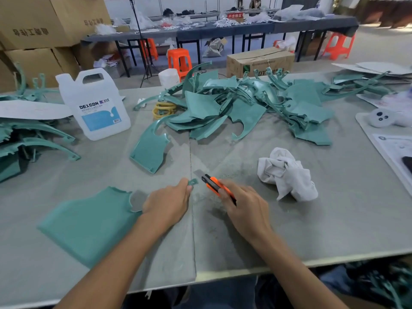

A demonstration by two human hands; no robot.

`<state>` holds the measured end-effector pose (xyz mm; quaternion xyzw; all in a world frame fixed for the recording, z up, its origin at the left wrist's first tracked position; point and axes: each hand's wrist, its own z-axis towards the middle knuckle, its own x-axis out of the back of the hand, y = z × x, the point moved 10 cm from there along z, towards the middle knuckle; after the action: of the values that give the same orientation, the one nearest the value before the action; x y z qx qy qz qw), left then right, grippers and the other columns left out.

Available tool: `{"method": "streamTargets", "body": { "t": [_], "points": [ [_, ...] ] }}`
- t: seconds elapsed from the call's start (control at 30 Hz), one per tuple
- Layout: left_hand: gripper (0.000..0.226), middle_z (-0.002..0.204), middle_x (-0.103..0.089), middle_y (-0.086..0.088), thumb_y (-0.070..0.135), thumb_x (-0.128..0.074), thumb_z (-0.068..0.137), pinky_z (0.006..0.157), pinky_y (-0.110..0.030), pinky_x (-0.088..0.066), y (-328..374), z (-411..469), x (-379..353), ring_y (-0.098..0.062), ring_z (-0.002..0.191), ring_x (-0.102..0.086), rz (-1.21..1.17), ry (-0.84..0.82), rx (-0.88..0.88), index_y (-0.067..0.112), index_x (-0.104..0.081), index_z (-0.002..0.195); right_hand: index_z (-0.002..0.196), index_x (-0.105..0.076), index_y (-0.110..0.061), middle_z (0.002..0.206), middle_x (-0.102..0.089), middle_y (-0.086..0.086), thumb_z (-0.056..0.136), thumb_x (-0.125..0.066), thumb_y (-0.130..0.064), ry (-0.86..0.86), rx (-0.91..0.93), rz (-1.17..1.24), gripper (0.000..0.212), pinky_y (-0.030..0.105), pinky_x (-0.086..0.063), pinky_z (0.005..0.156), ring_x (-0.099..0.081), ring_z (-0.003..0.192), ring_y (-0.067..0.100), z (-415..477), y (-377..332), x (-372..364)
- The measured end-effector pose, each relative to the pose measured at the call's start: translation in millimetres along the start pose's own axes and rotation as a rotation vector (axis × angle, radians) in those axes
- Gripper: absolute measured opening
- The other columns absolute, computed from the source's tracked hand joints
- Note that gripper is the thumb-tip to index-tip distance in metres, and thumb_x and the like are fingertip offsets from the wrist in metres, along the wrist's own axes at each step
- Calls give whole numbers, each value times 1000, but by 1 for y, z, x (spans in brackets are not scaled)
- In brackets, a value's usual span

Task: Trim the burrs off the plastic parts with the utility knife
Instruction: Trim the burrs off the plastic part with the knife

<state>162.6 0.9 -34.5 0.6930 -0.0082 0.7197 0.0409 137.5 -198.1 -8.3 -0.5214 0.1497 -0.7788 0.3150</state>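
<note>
Our left grip [166,204] pinches the tab end [193,182] of the teal plastic part [89,221], which lies flat on the worktop [289,230]. Just to the right, our right grip [243,206] is curled round the utility knife [211,184], blade angled up-left toward that tab.

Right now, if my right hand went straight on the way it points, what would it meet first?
Likely the flat teal panel ahead, passing just beside the small tab; depth is unclear.
</note>
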Motion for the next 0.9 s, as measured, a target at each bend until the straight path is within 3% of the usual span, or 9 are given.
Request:
{"method": "streamTargets", "body": {
  "t": [0.27, 0.47, 0.77, 0.9],
  "points": [
    [33, 66, -41, 1, 52, -12, 105, 56, -38, -39, 2, -3, 0, -29, 64, -51, 36, 22, -39, 25, -28, 95, 123, -67, -39, 89, -73, -6, 102, -56, -38, 2, 80, -93, 24, 33, -47, 57, -67, 81, 23, 1, -3, -7],
    [32, 64, -40, 3, 51, -11, 106, 55, -38, -42, 4, -6, 2, -28, 60, -52, 45, 48, -80, 25, -26, 93, 126, -66, -37, 87, -71, -5, 103, -53, -40, -18, 94, -130, 27, 32, -47, 56, -65, 80, 23, 3, -3, -11],
    [31, 63, -41, 5, 50, -12, 106, 50, -36, -32, 4, -8, 3, -20, 52, -44, 57, 79, -96, 26, -25, 91, 122, -71, -33, 87, -72, -4, 101, -60, -35, 53, 69, -72, 23, 33, -47, 55, -66, 78, 24, 0, -1, -2],
    [31, 64, -40, 5, 50, -12, 106, 52, -36, -34, 4, -8, 2, -24, 55, -47, 56, 83, -93, 25, -26, 93, 120, -71, -34, 84, -71, -5, 101, -61, -34, 56, 111, -117, 22, 30, -46, 52, -66, 75, 22, -1, -7, -2]
  ]
}}
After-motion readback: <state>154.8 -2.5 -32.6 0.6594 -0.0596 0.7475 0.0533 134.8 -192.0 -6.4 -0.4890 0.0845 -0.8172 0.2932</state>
